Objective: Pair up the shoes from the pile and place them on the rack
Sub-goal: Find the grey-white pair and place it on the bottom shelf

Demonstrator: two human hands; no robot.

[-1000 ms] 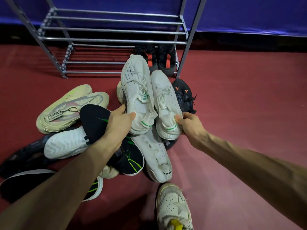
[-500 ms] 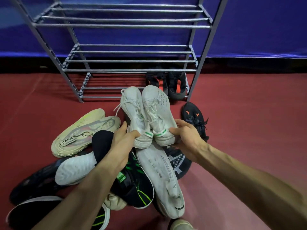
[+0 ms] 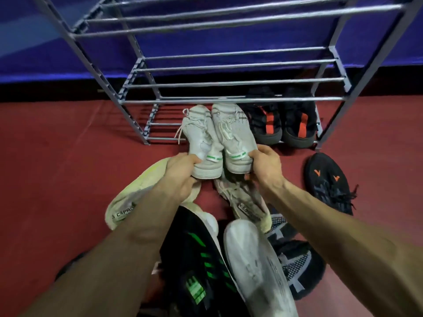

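I hold a pair of white sneakers with green heel tabs, side by side, toes pointing at the rack. My left hand [image 3: 183, 172] grips the heel of the left white sneaker [image 3: 201, 136]. My right hand [image 3: 265, 165] grips the heel of the right white sneaker [image 3: 233, 131]. Their toes reach the lowest shelf of the grey metal rack [image 3: 231, 100], just left of a black pair with red heel stripes [image 3: 283, 122] standing on that shelf. The pile below my arms holds a black shoe with green marks [image 3: 199, 266], a pale yellow shoe [image 3: 128, 202] and a white shoe lying sole up [image 3: 258, 266].
A single black shoe with orange marks [image 3: 327, 184] lies on the red floor right of the rack. A black and white knit shoe [image 3: 295, 264] sits under my right forearm. A blue wall runs behind the rack. The rack's upper shelves hold nothing.
Both hands have carried the white pair forward from the pile to the rack's lowest shelf. My head has moved closer, so the rack looks bigger.
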